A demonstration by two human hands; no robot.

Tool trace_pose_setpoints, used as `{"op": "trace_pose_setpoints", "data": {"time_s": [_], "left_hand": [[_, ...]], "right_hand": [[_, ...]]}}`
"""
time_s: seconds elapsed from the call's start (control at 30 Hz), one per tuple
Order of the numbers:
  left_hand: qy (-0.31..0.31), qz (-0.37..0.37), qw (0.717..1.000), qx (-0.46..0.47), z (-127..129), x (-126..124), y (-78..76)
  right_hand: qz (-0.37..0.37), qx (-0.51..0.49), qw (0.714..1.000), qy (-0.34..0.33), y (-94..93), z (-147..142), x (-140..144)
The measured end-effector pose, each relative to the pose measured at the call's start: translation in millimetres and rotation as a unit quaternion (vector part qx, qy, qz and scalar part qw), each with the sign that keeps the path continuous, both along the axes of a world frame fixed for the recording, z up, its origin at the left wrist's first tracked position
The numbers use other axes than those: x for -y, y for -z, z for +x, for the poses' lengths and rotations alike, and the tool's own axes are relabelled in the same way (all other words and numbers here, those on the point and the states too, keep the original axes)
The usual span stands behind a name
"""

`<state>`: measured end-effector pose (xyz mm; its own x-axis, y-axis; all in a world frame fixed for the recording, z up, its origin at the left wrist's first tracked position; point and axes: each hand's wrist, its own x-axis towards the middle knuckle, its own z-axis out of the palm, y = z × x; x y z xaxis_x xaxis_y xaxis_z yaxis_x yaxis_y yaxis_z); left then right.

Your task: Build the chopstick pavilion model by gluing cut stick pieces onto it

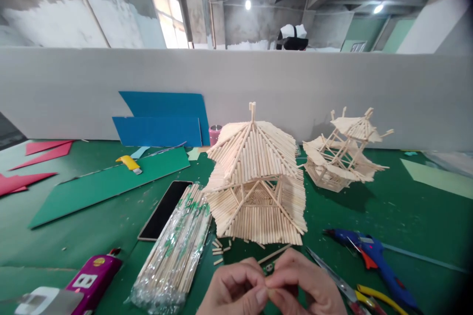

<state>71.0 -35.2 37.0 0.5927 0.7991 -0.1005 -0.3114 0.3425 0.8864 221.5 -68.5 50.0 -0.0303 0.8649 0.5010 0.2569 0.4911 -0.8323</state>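
Note:
My left hand (236, 288) and my right hand (306, 283) meet at the front of the table, fingertips pinched together. Whatever lies between the fingertips is hidden or too small to name. Just behind the fingers a small green printed scrap (268, 268) and a thin wooden stick (275, 253) show. Beyond them stands a pavilion model (254, 157) built of wooden sticks, with a layered roof. Short cut stick pieces (218, 251) lie at its front left corner. Left of my hands is a clear plastic bag of chopsticks (177, 251).
A blue glue gun (373, 251), scissors (336, 275) and yellow-handled pliers (380, 298) lie right. A smaller stick model (343, 152) stands behind. Leftward are a phone (162, 211), purple power strip (92, 280), yellow cutter (129, 163) and green board (111, 184).

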Motion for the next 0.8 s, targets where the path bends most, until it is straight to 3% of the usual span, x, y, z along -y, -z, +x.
{"op": "trace_pose_setpoints", "data": {"time_s": [0.13, 0.33, 0.43, 0.63, 0.8], "left_hand": [[-0.063, 0.016, 0.998, -0.016, 8.5, 3.9, -20.9], [-0.084, -0.072, 0.992, 0.066, 15.4, 8.6, -41.7], [-0.088, -0.106, 0.986, 0.09, 16.3, 8.4, -43.1], [-0.093, -0.127, 0.984, 0.089, 14.9, 8.1, -39.3], [-0.104, -0.108, 0.987, 0.051, 13.4, 7.0, -39.4]], "right_hand": [[0.037, 0.043, 0.998, 0.003, -11.9, 4.3, -3.5], [-0.01, 0.012, 0.998, 0.066, -25.8, 6.4, -2.2], [-0.008, -0.027, 0.998, 0.056, -29.5, 8.1, -2.3], [0.035, 0.059, 0.998, 0.016, -39.2, 8.1, -7.9], [0.023, 0.07, 0.997, -0.029, -40.9, 8.1, -11.4]]}}
